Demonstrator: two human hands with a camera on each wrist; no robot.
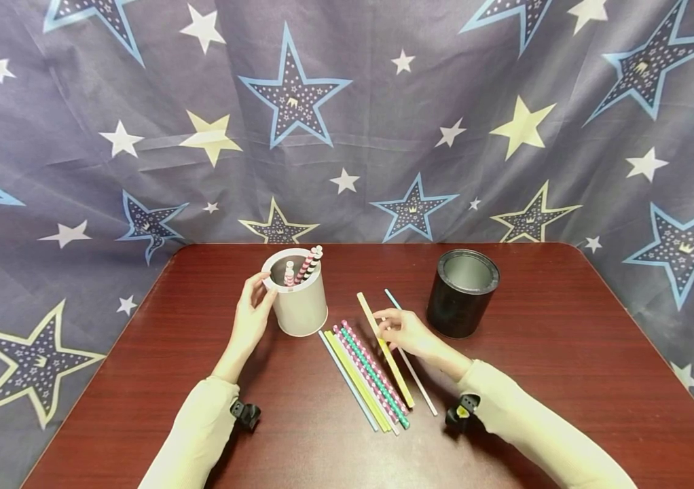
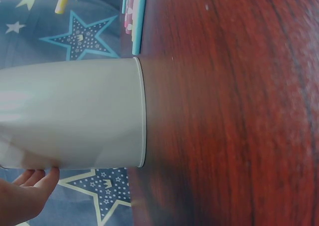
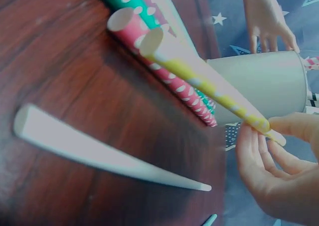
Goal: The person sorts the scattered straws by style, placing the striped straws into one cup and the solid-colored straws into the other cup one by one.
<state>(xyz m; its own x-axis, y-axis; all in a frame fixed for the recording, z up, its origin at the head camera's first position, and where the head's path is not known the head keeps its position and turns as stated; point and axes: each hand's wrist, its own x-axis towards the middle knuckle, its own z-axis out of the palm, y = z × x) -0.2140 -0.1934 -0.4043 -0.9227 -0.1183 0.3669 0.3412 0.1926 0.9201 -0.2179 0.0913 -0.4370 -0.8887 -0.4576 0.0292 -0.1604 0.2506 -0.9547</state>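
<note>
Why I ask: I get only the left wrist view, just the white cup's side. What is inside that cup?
Observer: The head view shows the white cup holding a few striped straws that stand above its rim.
Operator: And the other hand?
Observer: The right hand pinches a yellow straw, beside the loose straws lying on the table.
Operator: Any other container?
Observer: A black cup stands upright just right of that hand; no straws stick out of it.
</note>
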